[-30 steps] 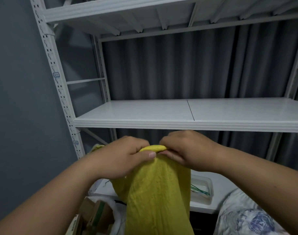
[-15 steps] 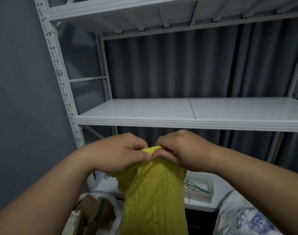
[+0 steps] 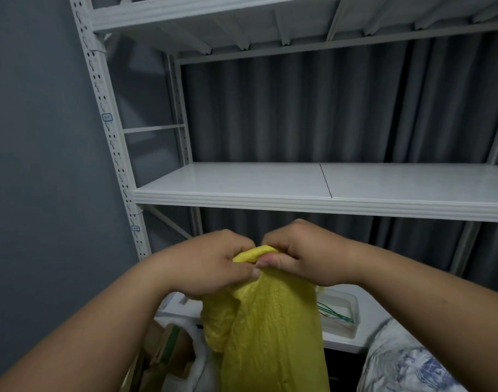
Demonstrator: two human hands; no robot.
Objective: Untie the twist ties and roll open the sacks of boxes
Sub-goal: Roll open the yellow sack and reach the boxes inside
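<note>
My left hand (image 3: 211,264) and right hand (image 3: 301,254) both pinch the yellow sack (image 3: 270,321) top, thumbs touching at 6 o'clock.

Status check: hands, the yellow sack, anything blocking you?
Left hand and right hand both pinch the bunched top of the yellow sack. Sack hangs closed. No twist tie visible under the fingers. Nothing in the way.
</note>
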